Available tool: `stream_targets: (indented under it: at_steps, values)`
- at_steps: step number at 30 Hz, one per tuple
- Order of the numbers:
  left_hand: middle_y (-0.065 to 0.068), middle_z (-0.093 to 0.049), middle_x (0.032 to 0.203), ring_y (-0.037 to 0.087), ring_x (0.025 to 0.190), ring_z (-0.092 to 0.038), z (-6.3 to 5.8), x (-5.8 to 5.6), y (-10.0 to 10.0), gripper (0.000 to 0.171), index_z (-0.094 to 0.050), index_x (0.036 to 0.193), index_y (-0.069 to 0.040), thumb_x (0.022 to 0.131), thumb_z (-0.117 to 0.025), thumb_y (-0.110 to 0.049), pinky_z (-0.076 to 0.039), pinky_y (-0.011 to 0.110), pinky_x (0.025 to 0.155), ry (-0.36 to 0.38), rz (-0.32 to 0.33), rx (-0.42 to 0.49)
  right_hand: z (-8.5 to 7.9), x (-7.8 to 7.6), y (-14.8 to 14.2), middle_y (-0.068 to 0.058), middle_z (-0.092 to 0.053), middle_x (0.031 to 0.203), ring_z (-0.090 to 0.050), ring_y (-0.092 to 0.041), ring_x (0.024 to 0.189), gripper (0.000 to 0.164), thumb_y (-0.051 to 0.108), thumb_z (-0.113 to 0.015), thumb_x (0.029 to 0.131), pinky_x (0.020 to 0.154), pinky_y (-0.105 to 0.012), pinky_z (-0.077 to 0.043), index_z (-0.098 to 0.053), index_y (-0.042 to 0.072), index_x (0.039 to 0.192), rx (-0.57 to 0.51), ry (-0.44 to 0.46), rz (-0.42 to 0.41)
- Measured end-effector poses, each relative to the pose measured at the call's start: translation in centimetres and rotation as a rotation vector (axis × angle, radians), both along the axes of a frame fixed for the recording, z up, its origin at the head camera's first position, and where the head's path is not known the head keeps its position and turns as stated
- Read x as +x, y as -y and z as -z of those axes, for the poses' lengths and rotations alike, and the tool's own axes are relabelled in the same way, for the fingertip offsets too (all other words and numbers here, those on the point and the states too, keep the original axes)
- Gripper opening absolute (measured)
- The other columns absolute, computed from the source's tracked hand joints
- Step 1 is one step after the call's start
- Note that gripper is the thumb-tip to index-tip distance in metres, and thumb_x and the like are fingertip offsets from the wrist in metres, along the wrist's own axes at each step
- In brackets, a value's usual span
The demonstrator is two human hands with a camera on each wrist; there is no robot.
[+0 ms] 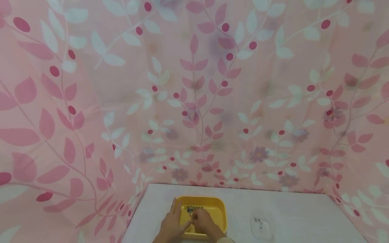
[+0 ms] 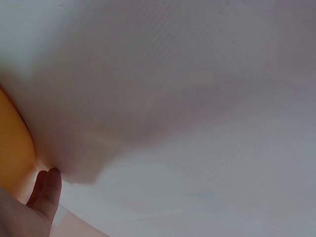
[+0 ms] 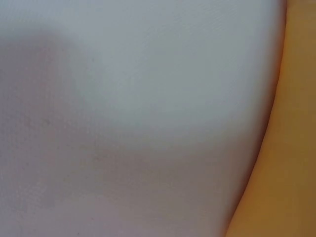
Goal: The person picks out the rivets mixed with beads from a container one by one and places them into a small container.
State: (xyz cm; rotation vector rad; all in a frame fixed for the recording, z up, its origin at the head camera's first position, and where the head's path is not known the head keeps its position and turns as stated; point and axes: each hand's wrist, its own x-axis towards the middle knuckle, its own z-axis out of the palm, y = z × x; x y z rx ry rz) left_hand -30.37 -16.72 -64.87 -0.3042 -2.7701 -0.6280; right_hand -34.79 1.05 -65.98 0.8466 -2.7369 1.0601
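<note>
A yellow tray (image 1: 219, 212) with a raised rim stands on the white table. Inside it, small shiny round pieces (image 1: 194, 208) lie in a row towards the back, with darker ones below; they are too small to name. My left hand (image 1: 171, 222) rests at the tray's left side, fingers extended along the rim and thumb reaching inwards. In the left wrist view those straight fingers (image 2: 48, 190) lie beside the tray's outer wall. Over the tray, my right hand (image 1: 203, 221) bends its fingers down at the small pieces; I cannot tell whether it pinches one.
To the right of the tray, a small clear plastic container (image 1: 265, 231) sits on the white table (image 1: 301, 216), with tiny dark pieces (image 1: 259, 222) in it. A pink leaf-patterned curtain (image 1: 212, 101) encloses the table's back and sides.
</note>
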Motion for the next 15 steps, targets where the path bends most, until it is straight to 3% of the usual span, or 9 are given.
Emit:
stream_targets:
  at_steps: [4,10,15]
  values:
    - [0.026,-0.032,0.156,0.032,0.074,-0.061,-0.1,-0.19,-0.1,0.093,-0.044,0.145,-0.001,0.083,-0.064,-0.066,-0.043,0.034,0.045,-0.031,-0.005,-0.012,-0.2,-0.23,-0.35,0.007,-0.061,0.065,-0.049,0.001,0.061,0.013,0.003,-0.075,0.075,0.055,-0.019,-0.045,-0.065,0.01,0.07,-0.071,0.008,-0.021]
    - [0.025,-0.029,0.158,0.033,0.078,-0.062,0.09,-0.38,-0.07,0.093,-0.042,0.148,-0.004,0.083,-0.063,-0.068,-0.043,0.035,0.046,0.002,-0.007,-0.011,-0.51,-0.35,-0.65,0.004,-0.065,0.069,-0.053,-0.001,0.065,0.01,0.001,-0.072,0.078,0.057,-0.022,-0.047,-0.07,0.01,0.073,-0.178,0.198,-0.01]
    - [0.026,-0.028,0.158,0.031,0.076,-0.061,0.32,-0.14,0.09,0.09,-0.042,0.148,-0.005,0.084,-0.063,-0.066,-0.041,0.033,0.045,0.009,0.004,-0.015,-0.67,-0.12,-0.74,-0.002,-0.071,0.076,-0.057,-0.003,0.07,0.007,0.001,-0.072,0.08,0.063,-0.023,-0.05,-0.075,0.007,0.08,-0.3,0.258,0.035]
